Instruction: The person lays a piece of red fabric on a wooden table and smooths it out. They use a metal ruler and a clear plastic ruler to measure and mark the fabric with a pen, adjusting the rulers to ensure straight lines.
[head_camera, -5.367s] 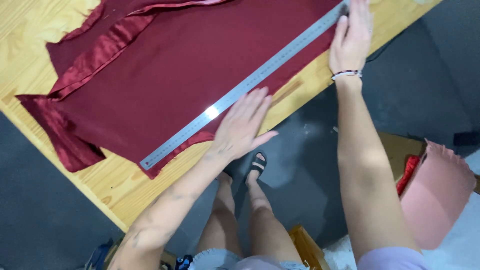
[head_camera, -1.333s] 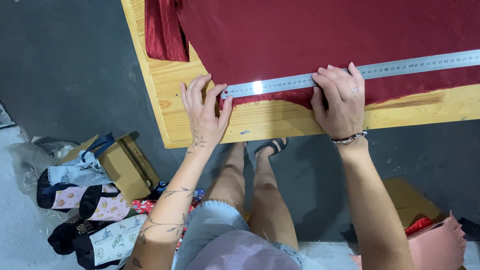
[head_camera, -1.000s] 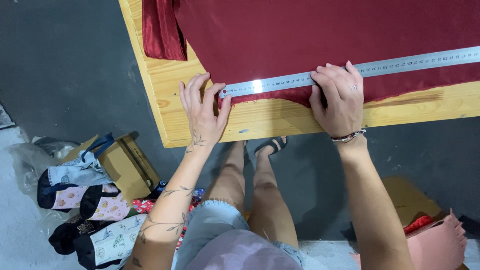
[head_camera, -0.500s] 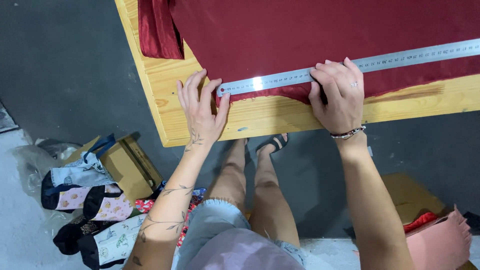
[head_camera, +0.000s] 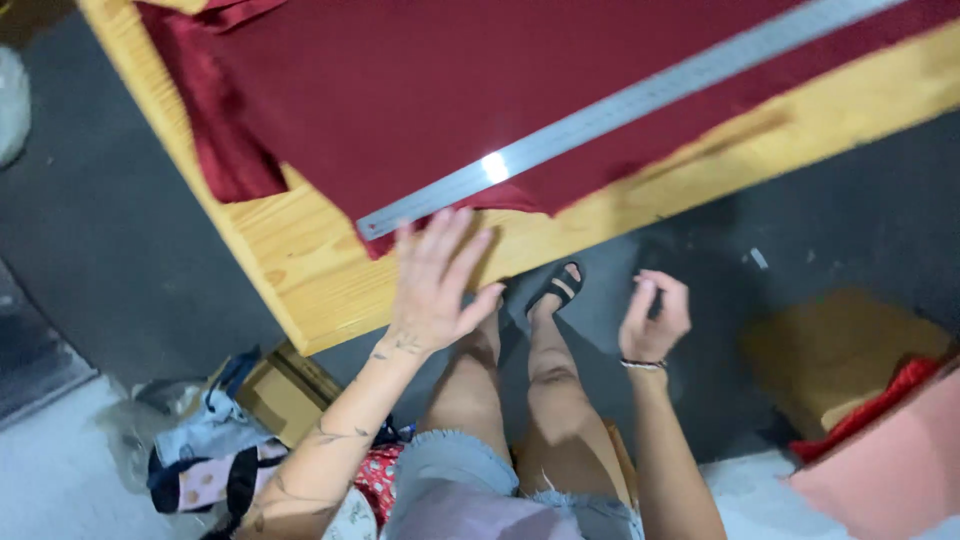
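Steel ruler (head_camera: 620, 110) lies slantwise across the dark red fabric (head_camera: 450, 90), its near-left end just above my left hand (head_camera: 435, 285) and its far end running off toward the upper right. I see a bright glare spot partway along the blade. Fabric covers most of the wooden table (head_camera: 300, 280), and its near edge runs just below the ruler, leaving a bare strip of pale wood along the near side. A shinier satin band of the same red (head_camera: 225, 150) hangs bunched at the table's left edge.

My left hand is flat and spread on the table edge, fingers fanned out, fingertips reaching the near-left end of the ruler and the corner of the cloth; it grips nothing. My right hand (head_camera: 655, 320) is off the table, hanging in the air over the dark floor (head_camera: 100, 250), fingers loosely curled and holding nothing, a thin bracelet (head_camera: 642, 364) at the wrist. It is well apart from the ruler.

Below, I see my bare legs and one foot in a black sandal (head_camera: 555, 290). On the floor to the left sit a cardboard box (head_camera: 285, 395) and some patterned bags (head_camera: 205, 470); to the right, a brown box (head_camera: 840, 360) with red cloth beside a pink shape (head_camera: 890, 470).
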